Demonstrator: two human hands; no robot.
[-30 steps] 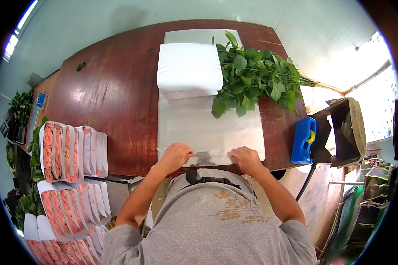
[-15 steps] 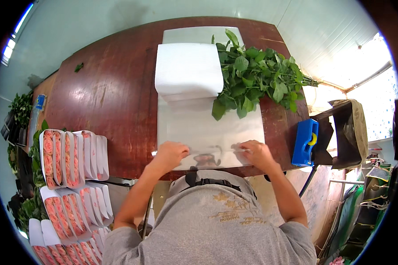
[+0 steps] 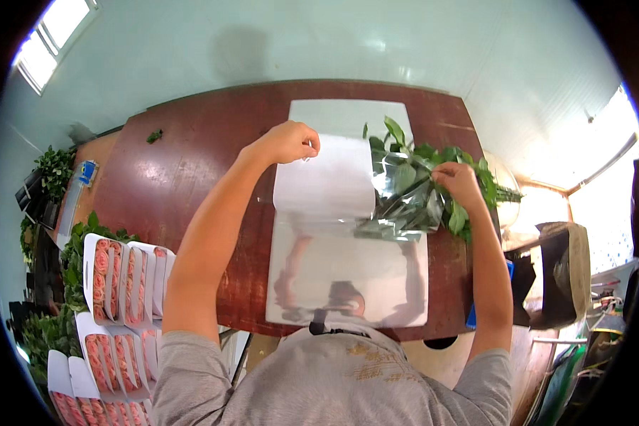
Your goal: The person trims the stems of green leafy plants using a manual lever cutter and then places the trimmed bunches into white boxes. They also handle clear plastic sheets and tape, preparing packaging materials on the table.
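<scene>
A bundle lies across the table, its left end inside a white paper wrap (image 3: 324, 181) and its leafy green stems (image 3: 481, 177) pointing right. A sheet of clear plastic film (image 3: 405, 192) is drawn over it, glinting over the leaves. My left hand (image 3: 298, 144) pinches the film at the wrap's far left corner. Above the leaves, my right hand (image 3: 458, 183) pinches the film's right side, its fingers closed. Beneath the bundle is a pale, glossy mat (image 3: 348, 284), which mirrors my arms. Any blooms inside the wrap are hidden.
Wrapped pink rose bundles (image 3: 110, 284) are stacked at the left. A blue tape dispenser (image 3: 471, 317) is mostly hidden behind my right arm. A dark bag (image 3: 564, 273) stands beyond the right table edge. A small leaf sprig (image 3: 155, 135) lies on the brown table (image 3: 184, 170).
Both my hands have moved from the near edge of the mat up to the bundle, pulling the clear film over the paper wrap and leaves. The view has tilted upward.
</scene>
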